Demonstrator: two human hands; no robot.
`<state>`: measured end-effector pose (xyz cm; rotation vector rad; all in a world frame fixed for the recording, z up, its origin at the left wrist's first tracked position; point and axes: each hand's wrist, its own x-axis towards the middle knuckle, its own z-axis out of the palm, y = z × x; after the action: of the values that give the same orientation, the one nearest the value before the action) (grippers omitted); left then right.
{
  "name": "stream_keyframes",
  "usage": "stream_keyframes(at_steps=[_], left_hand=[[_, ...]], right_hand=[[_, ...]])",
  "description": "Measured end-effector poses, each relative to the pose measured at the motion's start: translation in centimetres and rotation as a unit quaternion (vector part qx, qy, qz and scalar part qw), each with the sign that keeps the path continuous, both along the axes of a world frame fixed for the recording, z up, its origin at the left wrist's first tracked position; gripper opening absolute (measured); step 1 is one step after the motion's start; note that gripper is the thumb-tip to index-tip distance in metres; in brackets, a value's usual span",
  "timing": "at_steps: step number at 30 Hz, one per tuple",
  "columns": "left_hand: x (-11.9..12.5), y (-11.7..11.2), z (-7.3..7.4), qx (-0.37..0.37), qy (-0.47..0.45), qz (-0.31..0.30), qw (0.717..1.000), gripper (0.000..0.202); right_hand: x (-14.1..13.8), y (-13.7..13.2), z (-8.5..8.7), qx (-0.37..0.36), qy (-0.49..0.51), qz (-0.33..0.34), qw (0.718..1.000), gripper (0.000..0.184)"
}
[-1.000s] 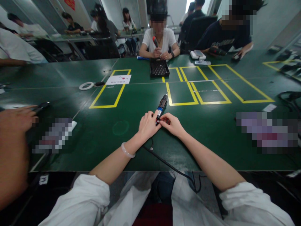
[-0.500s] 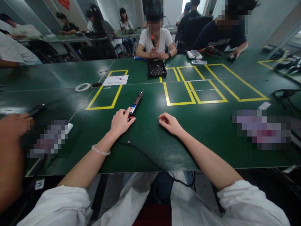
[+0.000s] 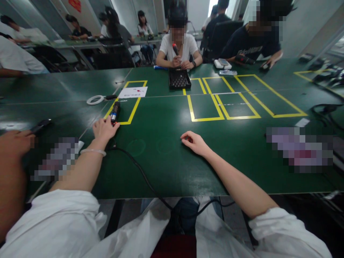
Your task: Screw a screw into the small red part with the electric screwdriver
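My left hand grips the rear end of a corded electric screwdriver, black with a blue band, within the left yellow-taped rectangle. Its black cord trails across the green table and over the front edge to my lap. My right hand rests on the table near the middle, fingers loosely curled in and nothing visible in them.
A white paper sheet lies at the left rectangle's far end, a white cable coil beside it. More taped rectangles are right of centre. Opposite, a person works over a black tray. Another person's hand is at far left.
My left hand has carried the electric screwdriver left, from the table's middle to the left taped rectangle, its cord dragging along. My right hand has stayed in place.
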<state>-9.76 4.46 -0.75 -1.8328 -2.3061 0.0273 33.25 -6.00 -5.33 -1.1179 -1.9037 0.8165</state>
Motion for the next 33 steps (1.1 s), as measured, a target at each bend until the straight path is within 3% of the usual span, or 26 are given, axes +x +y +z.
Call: stream_keyframes(at_steps=[8,14,20,27,33], left_hand=[[0.3,-1.1,-0.6,0.096,0.019,0.003,0.995,0.050],[0.5,-1.1,-1.1,0.090,0.035,-0.025,0.995,0.040],[0.5,-1.2,-1.2,0.111,0.037,-0.043,0.992,0.043],[0.9,-1.3,-1.0,0.133,-0.058,-0.054,0.988,0.050],[-0.1,-0.7,-2.1,0.141,-0.022,-0.062,0.988,0.054]], right_hand=[[0.0,-0.1,0.3,-0.006,0.004,0.003,1.000,0.011],[0.0,-0.1,0.3,-0.007,0.005,0.001,1.000,0.011],[0.0,-0.2,0.3,-0.008,0.010,0.001,1.000,0.011],[0.0,-0.2,0.2,-0.017,0.008,-0.002,1.000,0.012],[0.0,-0.1,0.1,-0.016,0.005,0.000,1.000,0.012]])
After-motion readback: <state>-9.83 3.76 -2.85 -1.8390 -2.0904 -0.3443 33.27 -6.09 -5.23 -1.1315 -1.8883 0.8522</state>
